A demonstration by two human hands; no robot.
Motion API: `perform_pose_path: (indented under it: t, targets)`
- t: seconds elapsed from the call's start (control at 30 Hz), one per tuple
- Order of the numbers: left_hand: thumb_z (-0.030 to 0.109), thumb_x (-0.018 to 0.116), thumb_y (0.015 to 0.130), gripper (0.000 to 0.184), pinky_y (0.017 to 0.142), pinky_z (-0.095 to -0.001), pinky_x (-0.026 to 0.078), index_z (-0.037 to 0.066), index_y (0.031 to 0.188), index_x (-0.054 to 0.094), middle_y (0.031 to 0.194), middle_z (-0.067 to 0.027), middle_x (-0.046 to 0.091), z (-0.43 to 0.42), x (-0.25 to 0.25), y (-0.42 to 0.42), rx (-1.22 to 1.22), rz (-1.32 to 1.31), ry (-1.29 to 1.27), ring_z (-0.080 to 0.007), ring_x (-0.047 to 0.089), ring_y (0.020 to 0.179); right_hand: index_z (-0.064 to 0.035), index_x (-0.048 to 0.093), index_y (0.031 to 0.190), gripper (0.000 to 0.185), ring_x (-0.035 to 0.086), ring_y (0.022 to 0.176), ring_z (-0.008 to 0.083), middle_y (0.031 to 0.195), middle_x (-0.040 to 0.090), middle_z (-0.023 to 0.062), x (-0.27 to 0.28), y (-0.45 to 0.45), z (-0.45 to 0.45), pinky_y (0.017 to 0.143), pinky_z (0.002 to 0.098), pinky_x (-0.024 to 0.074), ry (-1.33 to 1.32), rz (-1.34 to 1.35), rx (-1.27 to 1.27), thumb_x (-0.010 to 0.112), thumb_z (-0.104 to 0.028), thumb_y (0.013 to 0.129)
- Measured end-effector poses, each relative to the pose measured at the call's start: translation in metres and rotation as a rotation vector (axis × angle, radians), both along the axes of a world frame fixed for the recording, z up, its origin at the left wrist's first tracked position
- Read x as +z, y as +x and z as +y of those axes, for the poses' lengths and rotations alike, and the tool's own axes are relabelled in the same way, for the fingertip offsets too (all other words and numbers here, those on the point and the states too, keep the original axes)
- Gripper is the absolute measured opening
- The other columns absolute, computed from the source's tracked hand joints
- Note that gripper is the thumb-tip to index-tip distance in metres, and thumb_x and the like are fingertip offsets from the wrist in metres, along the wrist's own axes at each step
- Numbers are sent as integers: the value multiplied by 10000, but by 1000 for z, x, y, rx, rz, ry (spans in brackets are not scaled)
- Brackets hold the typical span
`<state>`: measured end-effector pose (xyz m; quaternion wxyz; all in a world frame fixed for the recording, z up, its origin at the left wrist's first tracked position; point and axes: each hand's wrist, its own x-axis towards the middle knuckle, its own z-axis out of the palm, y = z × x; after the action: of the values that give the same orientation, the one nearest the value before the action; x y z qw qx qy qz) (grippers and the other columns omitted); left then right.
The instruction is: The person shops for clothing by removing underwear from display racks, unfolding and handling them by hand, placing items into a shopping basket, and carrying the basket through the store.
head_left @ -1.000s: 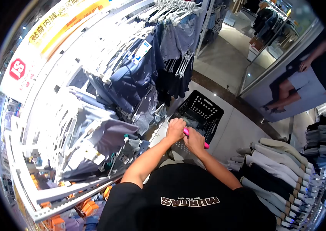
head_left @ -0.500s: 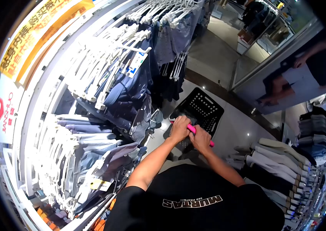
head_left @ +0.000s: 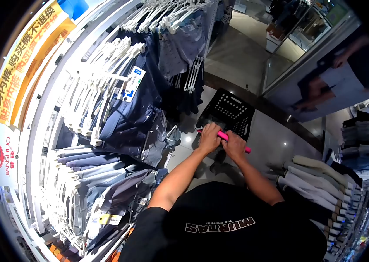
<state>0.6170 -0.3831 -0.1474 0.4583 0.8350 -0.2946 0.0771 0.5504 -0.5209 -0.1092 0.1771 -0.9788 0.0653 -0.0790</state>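
Both of my hands are wrapped round the pink handle (head_left: 223,135) of a black shopping basket (head_left: 233,104). My left hand (head_left: 210,137) is closed near the handle's left end. Just beside it, my right hand (head_left: 235,146) grips farther right, and a short pink end sticks out past it. Beyond my hands, the basket has slotted plastic walls and sits low over the floor. Its near part is hidden by my hands, so I cannot make out its contents.
Close on the left stands a rack of dark blue shorts (head_left: 125,115) on white hangers, with a price tag (head_left: 132,84). Light and dark garments (head_left: 313,181) hang on the right. Tiled floor (head_left: 232,48) runs ahead, beside a large poster panel (head_left: 324,83).
The left rack and its tag have shifted left and slightly down in view. My hands and the handle appear a little higher and farther right, still gripping.
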Motion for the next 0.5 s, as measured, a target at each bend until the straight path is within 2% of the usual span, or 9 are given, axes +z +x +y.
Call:
perform_pose_path:
  t: [0.13, 0.4, 0.5]
  targets:
    - [21, 694, 667, 315, 902, -453, 437, 71, 965, 602, 999, -133, 548, -30, 3, 10, 61, -7, 31, -360, 523, 1011, -101, 568, 946, 284, 658, 747, 361, 800, 651, 117, -2, 18, -33, 637, 494, 507, -24, 4, 61, 750, -240, 778]
    - [47, 707, 678, 349, 888, -466, 444, 51, 1001, 575, 1058, -163, 536, -95, 9, 57, 134, 50, 261, -376, 529, 1020, -106, 568, 936, 265, 658, 802, 317, 843, 635, 95, -5, 75, -110, 664, 461, 521, 24, -67, 202, 739, -229, 776]
    - [61, 707, 709, 337, 856, -485, 460, 43, 1010, 557, 1049, -179, 536, -121, 11, 80, 160, 48, 294, -400, 537, 1015, -111, 574, 942, 258, 663, 789, 302, 848, 640, 84, -26, 105, -137, 661, 454, 525, -22, -101, 221, 729, -242, 782]
